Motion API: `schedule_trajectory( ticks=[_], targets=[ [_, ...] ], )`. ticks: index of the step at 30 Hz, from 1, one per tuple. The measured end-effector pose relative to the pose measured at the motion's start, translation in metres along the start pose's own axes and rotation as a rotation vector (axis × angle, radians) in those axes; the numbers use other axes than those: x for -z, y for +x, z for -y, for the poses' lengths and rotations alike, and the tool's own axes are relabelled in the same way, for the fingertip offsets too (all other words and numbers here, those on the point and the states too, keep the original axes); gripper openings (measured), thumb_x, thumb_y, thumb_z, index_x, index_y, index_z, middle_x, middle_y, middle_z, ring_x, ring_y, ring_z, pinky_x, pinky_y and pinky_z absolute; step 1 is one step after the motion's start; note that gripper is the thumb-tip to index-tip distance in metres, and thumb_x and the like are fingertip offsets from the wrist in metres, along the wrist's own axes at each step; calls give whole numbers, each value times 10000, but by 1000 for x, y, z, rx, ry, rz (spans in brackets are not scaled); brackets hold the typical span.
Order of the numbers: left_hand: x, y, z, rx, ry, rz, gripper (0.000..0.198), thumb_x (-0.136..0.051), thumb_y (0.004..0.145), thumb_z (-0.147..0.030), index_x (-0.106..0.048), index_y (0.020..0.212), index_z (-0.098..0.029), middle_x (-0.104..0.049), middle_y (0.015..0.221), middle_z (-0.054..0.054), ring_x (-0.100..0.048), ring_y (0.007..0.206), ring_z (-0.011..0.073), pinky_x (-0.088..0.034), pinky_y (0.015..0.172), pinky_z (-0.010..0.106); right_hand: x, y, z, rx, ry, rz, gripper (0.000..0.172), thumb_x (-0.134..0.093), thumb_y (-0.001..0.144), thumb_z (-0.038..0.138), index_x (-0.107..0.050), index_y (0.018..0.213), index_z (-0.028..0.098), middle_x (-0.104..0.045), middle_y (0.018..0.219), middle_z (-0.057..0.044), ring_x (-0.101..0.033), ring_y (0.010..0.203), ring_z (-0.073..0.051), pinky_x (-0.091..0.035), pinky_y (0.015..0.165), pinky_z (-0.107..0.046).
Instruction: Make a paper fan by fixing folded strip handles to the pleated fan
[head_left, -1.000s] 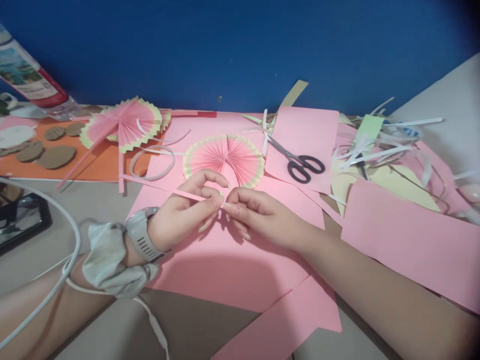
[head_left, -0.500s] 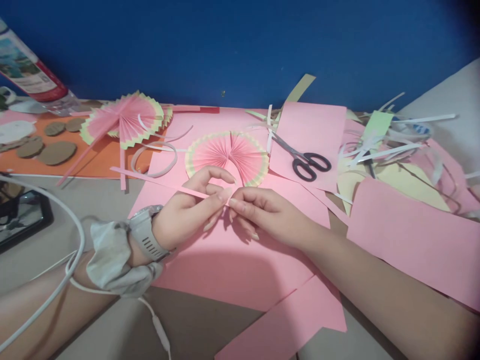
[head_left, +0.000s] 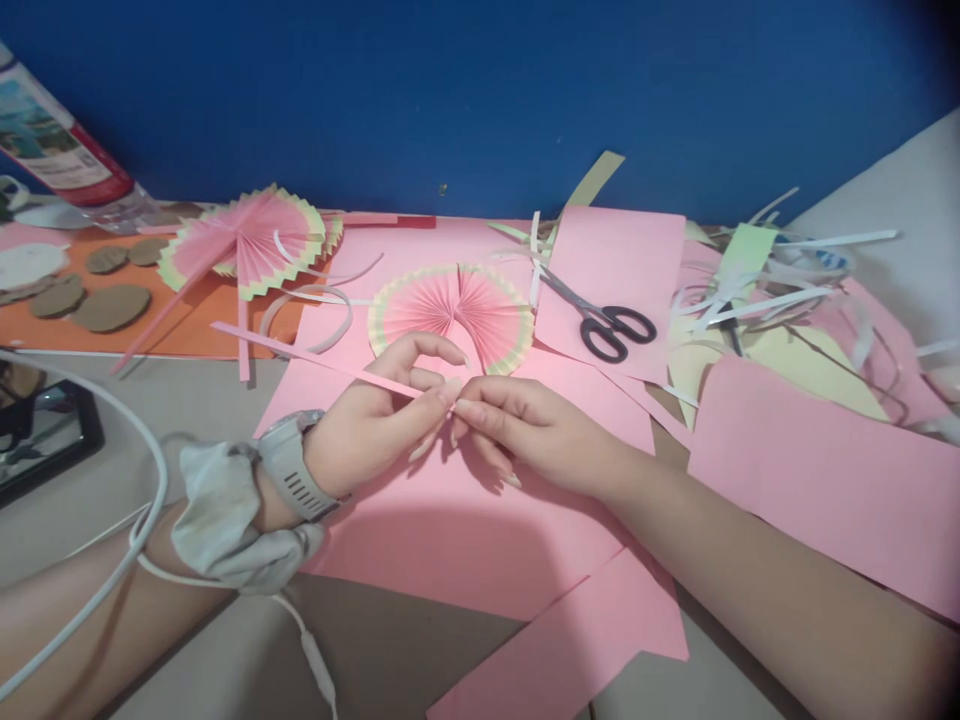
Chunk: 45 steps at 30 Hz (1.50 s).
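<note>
A narrow pink paper strip is pinched between the thumb and fingers of my left hand, its long end slanting up to the left. My right hand pinches the strip's other end, fingertips touching those of the left. Just behind my hands a round pleated paper fan, pink with a yellow-green rim, lies on pink paper sheets. Another pleated fan with pink strip handles sits at the back left.
Black-handled scissors rest on a pink sheet at right, beside paper scraps. Cardboard discs lie on orange paper. A bottle, a phone and a white cable are at left.
My hands stay close together on the strip with only slight finger movement. The strip's free end has lowered a little on its right and tilted slightly; the view has shifted slightly.
</note>
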<state>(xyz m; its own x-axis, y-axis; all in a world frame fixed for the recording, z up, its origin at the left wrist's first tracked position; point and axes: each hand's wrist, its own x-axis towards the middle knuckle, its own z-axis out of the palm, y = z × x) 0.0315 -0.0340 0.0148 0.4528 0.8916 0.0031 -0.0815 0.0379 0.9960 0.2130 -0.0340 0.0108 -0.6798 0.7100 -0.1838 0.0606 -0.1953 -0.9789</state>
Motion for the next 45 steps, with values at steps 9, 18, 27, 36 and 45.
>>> schedule_trajectory(
  ticks=[9,18,27,36,45],
  targets=[
    [5,3,2,-25,-118,-183,112,-585,840,-203,-508,922,-211,-433,382,-116,-340,278,50,-213,321,166,0,0,-1,46,80,3,292,-445,970,362,-531,777,160,-423,441,87,-430,408,-68,-425,530,-227],
    [21,18,1,-44,-317,-396,120,-611,802,-169,-511,812,-235,-242,341,-140,-182,273,20,-245,381,198,10,-1,3,21,246,50,279,-474,939,289,-508,696,155,-338,405,113,-246,332,-23,-268,382,-143],
    [28,22,-5,-106,-415,-562,176,-519,758,-31,-534,794,-202,-361,317,-126,-207,285,23,-285,367,134,18,-4,0,-35,435,271,295,-393,987,249,-528,748,141,-387,386,102,-260,311,-27,-250,351,-113],
    [38,27,-2,-96,-455,-611,224,-516,771,-13,-558,892,-197,-335,330,-126,-271,332,35,-311,416,127,24,-8,1,-57,550,612,287,-575,906,322,-501,685,155,-525,417,57,-484,352,-56,-422,467,-165],
    [3,-8,2,-115,4,119,252,-621,827,-182,-575,1075,-187,-580,676,-29,-537,484,62,-463,489,181,18,-3,-10,32,603,495,256,-454,976,246,-567,792,108,-541,425,60,-473,327,-43,-511,623,-209]
  ],
)
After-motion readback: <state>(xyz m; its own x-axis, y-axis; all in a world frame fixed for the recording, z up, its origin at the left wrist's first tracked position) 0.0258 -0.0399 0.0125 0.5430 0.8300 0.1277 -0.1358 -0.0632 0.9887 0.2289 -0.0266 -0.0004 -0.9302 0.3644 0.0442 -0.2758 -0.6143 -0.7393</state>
